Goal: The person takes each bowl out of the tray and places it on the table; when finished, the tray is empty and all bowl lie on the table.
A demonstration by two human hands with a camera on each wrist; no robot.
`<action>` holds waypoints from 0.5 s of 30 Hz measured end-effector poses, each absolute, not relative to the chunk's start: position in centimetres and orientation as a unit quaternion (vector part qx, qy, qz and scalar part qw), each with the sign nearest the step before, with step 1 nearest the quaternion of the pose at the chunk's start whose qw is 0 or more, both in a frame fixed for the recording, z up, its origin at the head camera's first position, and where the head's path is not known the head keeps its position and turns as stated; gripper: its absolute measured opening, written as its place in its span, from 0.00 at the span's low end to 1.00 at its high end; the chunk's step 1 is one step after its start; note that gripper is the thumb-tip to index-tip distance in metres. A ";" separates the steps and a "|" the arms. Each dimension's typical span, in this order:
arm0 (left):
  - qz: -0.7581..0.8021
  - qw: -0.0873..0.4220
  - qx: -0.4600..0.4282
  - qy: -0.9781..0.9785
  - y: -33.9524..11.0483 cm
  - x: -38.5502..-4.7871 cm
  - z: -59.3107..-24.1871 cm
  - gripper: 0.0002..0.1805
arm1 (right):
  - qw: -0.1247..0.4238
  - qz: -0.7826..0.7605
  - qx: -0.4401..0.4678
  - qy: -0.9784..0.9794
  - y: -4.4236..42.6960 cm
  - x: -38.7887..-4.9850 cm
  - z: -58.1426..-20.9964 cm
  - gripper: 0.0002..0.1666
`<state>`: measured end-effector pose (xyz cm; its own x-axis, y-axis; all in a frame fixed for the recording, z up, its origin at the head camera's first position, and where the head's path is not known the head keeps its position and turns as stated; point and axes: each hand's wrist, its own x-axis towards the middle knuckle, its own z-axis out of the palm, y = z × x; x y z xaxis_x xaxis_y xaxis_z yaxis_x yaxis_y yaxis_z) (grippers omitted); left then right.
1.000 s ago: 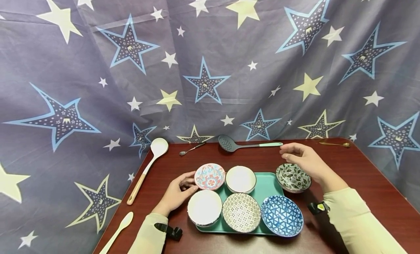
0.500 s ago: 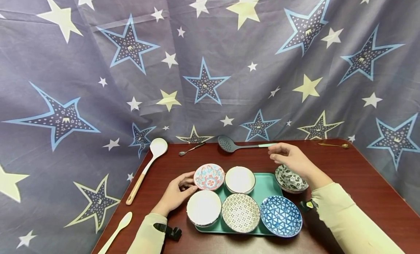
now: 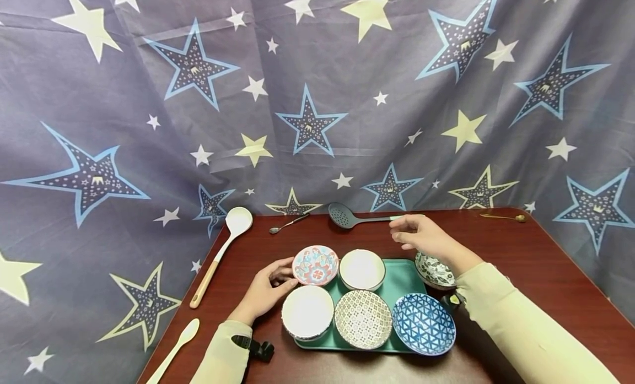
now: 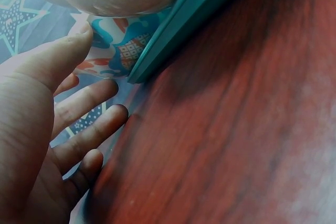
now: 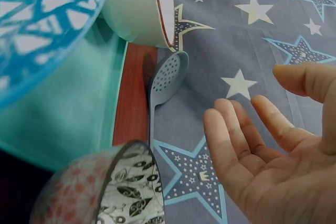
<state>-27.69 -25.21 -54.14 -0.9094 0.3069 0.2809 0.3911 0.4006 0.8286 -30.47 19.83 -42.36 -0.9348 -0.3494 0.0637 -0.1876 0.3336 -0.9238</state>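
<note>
Beside the small red-and-blue patterned bowl (image 3: 316,265), my left hand (image 3: 268,289) lies with loosely spread fingers. In the left wrist view the thumb (image 4: 68,48) meets or nearly meets that bowl's side; I cannot tell whether it touches. My right hand (image 3: 421,236) hovers, holding nothing, between the leaf-patterned bowl (image 3: 435,270) and the slotted skimmer (image 3: 342,216), covering part of the skimmer's handle. On the teal tray (image 3: 404,274) stand a cream bowl (image 3: 362,270), a white bowl (image 3: 307,312), a tan-patterned bowl (image 3: 363,320) and a blue triangle-patterned bowl (image 3: 424,324).
At the left lie a ladle (image 3: 223,252) with a wooden handle and a pale spoon (image 3: 178,345). A small spoon (image 3: 289,224) lies at the back, and a gold spoon (image 3: 503,217) at the back right. A starry cloth (image 3: 317,70) hangs behind the table.
My right hand has moved left, away from above the leaf-patterned bowl and along the skimmer's handle. The left hand and the bowls stay where they were.
</note>
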 end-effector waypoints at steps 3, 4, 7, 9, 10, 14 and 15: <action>-0.504 0.043 -0.211 -0.837 -25.2 -27.7 -54.2 0.31 | 0.088 -0.553 -0.163 0.812 19.3 -30.8 -42.4 0.22; -0.504 0.043 -0.210 -0.837 -25.2 -27.7 -54.1 0.31 | 0.095 -0.554 -0.164 0.811 19.1 -30.9 -42.4 0.23; -0.506 0.045 -0.210 -0.836 -25.2 -27.6 -54.1 0.31 | 0.117 -0.556 -0.156 0.808 18.5 -31.1 -42.6 0.22; -0.508 0.046 -0.210 -0.834 -25.2 -27.6 -54.1 0.31 | 0.133 -0.556 -0.158 0.805 18.3 -31.2 -42.8 0.23; -0.509 0.046 -0.211 -0.833 -25.2 -27.6 -54.1 0.31 | 0.139 -0.556 -0.155 0.804 18.1 -31.3 -42.9 0.23; -0.506 0.045 -0.213 -0.834 -25.2 -27.7 -54.1 0.31 | 0.161 -0.559 -0.156 0.798 17.7 -31.5 -43.4 0.22; -0.506 0.044 -0.212 -0.835 -25.2 -27.7 -54.1 0.31 | 0.166 -0.561 -0.156 0.796 17.6 -31.5 -43.6 0.22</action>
<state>-27.70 -25.15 -54.07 -0.9058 0.3098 0.2889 0.3996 0.3984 0.8256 -31.52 17.62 -43.59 -0.8962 -0.4348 -0.0886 -0.0627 0.3217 -0.9448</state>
